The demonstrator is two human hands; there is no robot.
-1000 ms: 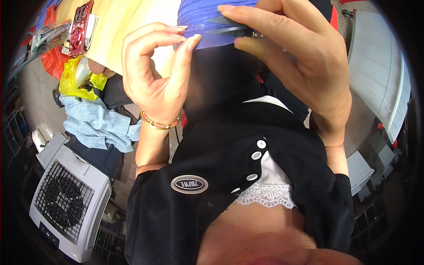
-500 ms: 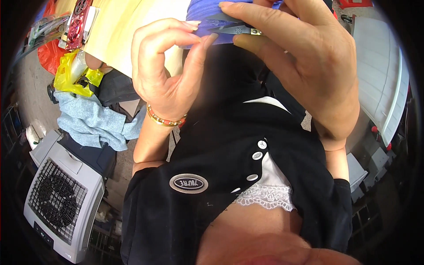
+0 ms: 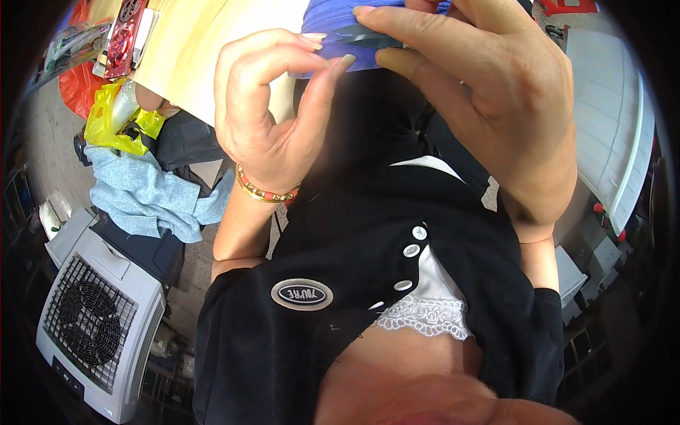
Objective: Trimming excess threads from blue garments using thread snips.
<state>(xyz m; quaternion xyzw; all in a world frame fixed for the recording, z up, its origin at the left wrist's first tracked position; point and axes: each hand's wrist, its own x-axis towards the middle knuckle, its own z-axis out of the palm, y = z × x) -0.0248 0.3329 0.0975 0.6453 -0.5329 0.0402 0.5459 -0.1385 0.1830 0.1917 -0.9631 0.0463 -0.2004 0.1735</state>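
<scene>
In the head view, both hands were raised close to the camera at twelve o'clock, over a blue pouch (image 3: 368,28) whose long axis ran nine to three. The right hand (image 3: 489,106) gripped it from above, its grip pressed together on the pouch's dark strip. The left hand (image 3: 273,106) sat at nine o'clock of it, thumb and forefinger curled near its left end, whether touching could not be told. At eight o'clock stood a grey fan unit (image 3: 95,329), a light blue cloth (image 3: 152,198) above it.
</scene>
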